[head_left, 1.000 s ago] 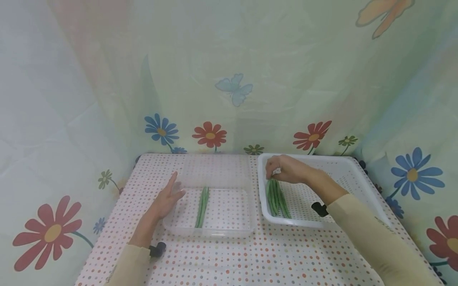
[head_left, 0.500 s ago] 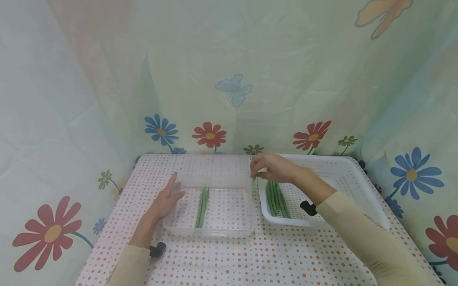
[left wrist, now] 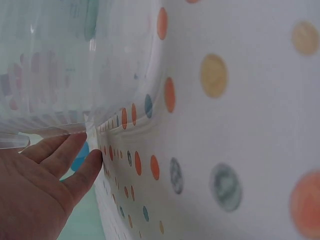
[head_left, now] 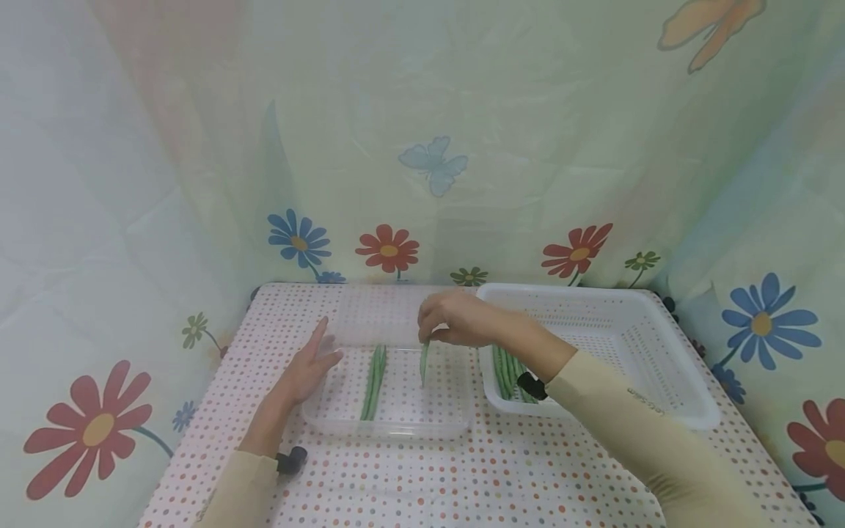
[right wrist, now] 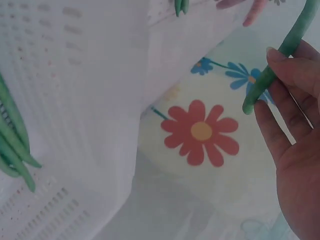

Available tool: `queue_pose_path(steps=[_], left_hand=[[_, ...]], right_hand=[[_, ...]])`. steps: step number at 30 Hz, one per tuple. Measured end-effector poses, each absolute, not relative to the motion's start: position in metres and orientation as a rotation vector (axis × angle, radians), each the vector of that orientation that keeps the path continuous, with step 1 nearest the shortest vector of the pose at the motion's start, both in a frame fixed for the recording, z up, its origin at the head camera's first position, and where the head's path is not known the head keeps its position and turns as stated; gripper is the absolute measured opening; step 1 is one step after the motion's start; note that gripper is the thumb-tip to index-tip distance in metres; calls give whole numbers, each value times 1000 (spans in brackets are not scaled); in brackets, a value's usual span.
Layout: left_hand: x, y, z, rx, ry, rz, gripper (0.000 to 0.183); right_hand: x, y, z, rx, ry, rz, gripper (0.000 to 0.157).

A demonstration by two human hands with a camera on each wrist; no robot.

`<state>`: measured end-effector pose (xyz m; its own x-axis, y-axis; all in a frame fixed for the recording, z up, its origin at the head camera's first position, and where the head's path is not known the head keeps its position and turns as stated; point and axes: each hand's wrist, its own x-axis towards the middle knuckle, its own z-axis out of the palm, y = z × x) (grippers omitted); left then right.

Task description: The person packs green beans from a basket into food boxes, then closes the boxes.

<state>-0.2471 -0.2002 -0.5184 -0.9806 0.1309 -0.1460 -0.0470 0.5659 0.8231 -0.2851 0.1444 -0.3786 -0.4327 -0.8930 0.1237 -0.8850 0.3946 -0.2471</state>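
Note:
My right hand pinches a green bean by its upper end, thumb against fingers, and the bean hangs over the right part of a clear plastic container. The right wrist view shows the same bean between thumb and fingertips. On the container's floor, left of its middle, lie a couple of green beans side by side. My left hand rests with fingers extended at the container's left side; the left wrist view has these fingers right at the clear wall.
To the right stands a white perforated basket with several green beans along its left side, partly behind my right forearm. The container's clear lid lies folded back behind it. A flowered curtain rises at the table's far edge.
My right hand has lifted one green bean out of the white basket and carried it left, over the clear container. The left hand has stayed where it was.

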Motion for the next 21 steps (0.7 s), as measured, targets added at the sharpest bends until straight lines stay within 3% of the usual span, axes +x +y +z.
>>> queue_pose_path(steps=[21], left_hand=[[-246,-199,-518,43,2603,1368,80]], right_hand=[[-281,75,-402,-1581,2606,-132,17]])
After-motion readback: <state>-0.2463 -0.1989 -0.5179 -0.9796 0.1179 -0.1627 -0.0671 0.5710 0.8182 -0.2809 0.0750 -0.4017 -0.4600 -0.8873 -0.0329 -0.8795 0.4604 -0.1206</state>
